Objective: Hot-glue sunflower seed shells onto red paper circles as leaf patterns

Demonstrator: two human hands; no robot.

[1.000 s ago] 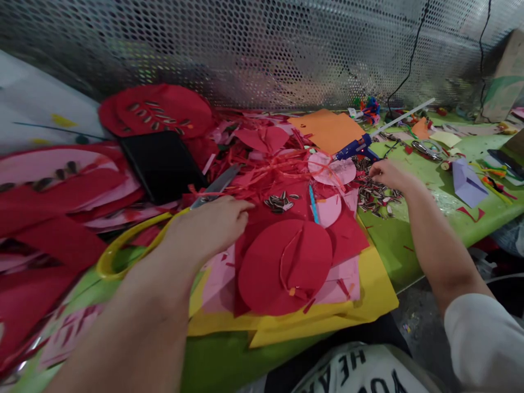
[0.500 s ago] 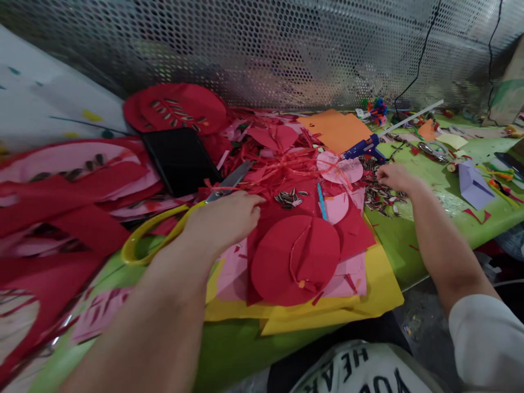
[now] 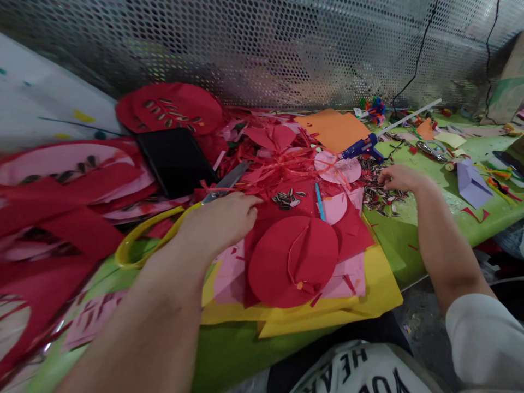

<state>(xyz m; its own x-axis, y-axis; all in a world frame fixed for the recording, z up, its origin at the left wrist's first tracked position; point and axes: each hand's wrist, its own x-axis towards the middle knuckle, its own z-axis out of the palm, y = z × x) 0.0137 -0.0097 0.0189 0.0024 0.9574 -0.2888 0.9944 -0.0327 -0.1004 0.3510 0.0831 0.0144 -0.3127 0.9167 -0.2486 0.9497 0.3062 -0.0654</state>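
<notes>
My left hand point(image 3: 225, 221) rests at the left of a small group of striped sunflower seeds point(image 3: 289, 198) on red paper, its fingers loosely extended and nothing visible in them. Scissors with yellow handles point(image 3: 135, 240) lie partly beneath that wrist. My right hand point(image 3: 399, 177) reaches over a larger heap of sunflower seeds point(image 3: 382, 199), with bent fingertips slightly apart among them; no held seed can be made out. In front of me lies a red paper oval point(image 3: 292, 262) carrying a thin orange-red strand. A blue glue gun point(image 3: 362, 148) stands beyond the heap.
A black tablet-like slab point(image 3: 176, 161) lies at the left by red discs point(image 3: 178, 109) decorated with seeds. Red paper shreds point(image 3: 282, 161) and orange sheets point(image 3: 333, 130) spread along the perforated metal wall point(image 3: 262, 54). Yellow paper point(image 3: 376, 295) overhangs the table's front edge.
The fingers of my right hand have parted a little and its wrist is raised slightly over the seed heap. My left hand stays in place; the view has shifted slightly.
</notes>
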